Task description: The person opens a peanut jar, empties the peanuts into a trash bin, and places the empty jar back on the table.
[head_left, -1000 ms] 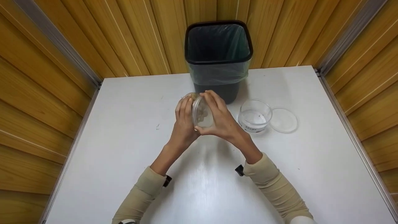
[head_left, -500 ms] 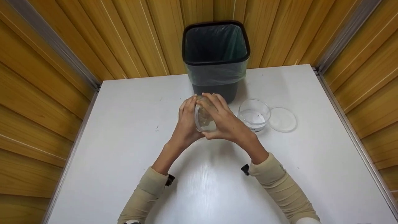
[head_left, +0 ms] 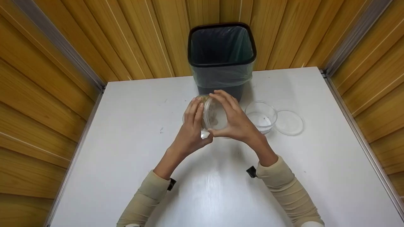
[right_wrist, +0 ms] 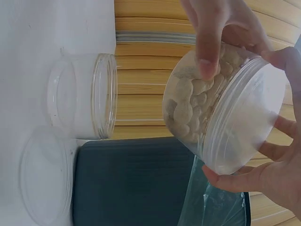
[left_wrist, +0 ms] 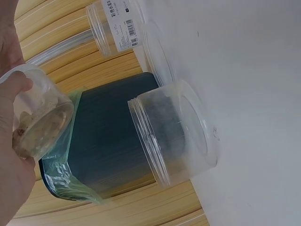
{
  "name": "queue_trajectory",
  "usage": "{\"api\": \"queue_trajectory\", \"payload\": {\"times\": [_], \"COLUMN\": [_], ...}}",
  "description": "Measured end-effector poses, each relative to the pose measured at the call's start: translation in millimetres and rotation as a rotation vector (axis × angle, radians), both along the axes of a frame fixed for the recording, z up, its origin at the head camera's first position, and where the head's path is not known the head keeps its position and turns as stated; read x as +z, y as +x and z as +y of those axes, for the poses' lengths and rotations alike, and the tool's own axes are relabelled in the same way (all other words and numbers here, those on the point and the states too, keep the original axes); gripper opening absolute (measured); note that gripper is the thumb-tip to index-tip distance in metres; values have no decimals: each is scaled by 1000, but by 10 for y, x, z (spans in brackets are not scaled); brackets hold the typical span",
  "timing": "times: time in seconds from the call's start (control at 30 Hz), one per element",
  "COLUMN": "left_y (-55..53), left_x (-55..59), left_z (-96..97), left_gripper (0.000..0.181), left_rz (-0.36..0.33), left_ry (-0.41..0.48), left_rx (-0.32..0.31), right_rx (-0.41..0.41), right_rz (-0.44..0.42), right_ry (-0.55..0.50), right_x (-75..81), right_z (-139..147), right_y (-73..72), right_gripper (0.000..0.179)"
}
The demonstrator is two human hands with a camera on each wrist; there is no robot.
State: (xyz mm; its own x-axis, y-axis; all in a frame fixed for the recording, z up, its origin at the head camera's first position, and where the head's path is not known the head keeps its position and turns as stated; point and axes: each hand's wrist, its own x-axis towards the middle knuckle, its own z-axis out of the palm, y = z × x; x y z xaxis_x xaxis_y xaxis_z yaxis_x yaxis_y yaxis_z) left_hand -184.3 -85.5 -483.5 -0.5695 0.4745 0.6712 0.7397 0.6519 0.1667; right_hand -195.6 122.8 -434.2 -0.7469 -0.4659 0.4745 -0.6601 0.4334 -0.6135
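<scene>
A clear plastic jar of peanuts in their shells (right_wrist: pixel 193 103) is held tilted on its side above the table. My left hand (head_left: pixel 189 132) grips the jar's body, thumb and fingers spread around it. From the other side, the fingertips and thumb of my right hand (head_left: pixel 238 123) hold the edge of its translucent lid (right_wrist: pixel 249 120), which sits on the jar. Beneath the hands stands an uncovered clear jar (left_wrist: pixel 169 134), mostly hidden in the head view. A flat clear lid (right_wrist: pixel 46 176) lies beside it.
A dark waste bin (head_left: pixel 217 91) with a green liner stands at the back against the wood-look wall. To the right is an open, labelled clear jar (head_left: pixel 260 118), with a round lid (head_left: pixel 289 123) flat on the white table (head_left: pixel 126 157).
The right hand's fingers close farther around the lid, then spread back to its edge. Both hands and the peanut jar have shifted slightly right.
</scene>
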Motion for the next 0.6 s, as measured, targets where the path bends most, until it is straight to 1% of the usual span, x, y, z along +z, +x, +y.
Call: {"api": "queue_trajectory", "payload": {"times": [0.1, 0.2, 0.3, 0.37, 0.5, 0.57, 0.6], "left_y": [12, 16, 15, 19, 43, 58, 65], "left_x": [-2, 10, 24, 34, 49, 47, 41], "left_z": [49, 78, 75, 66, 44, 28, 17], "left_gripper": [121, 123, 122, 122, 124, 124, 123], "left_rz": [6, 31, 70, 81, 56, 42, 38], "left_ry": [-48, -52, -43, -39, -35, -29, -26], "left_rx": [60, 94, 97, 93, 81, 72, 68], "right_rx": [-2, 12, 56, 96, 179, 199, 196], "right_rz": [-35, -55, -55, -36, 42, 43, 23], "right_ry": [-1, 17, 53, 88, 152, 174, 180], "right_x": [26, 36, 56, 79, 123, 135, 139], "right_z": [10, 34, 76, 110, 152, 154, 148], "right_y": [14, 12, -7, -25, -48, -42, -30], "right_gripper": [101, 101, 102, 103, 104, 104, 102]}}
